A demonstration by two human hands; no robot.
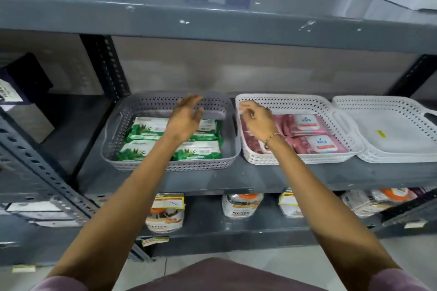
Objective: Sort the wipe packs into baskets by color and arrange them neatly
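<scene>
Grey basket [123,123] at 9 o'clock holds green wipe packs [142,129]; white basket [283,101] at 3 holds pink wipe packs [307,125]. Left hand [186,118] fingers spread wide, empty; right hand [256,120] fingers loosely curled, empty.

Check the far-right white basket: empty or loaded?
Empty. The far-right white basket shows only its bare floor with a small yellow sticker; no wipe packs lie in it. Neither hand is near it.
</scene>
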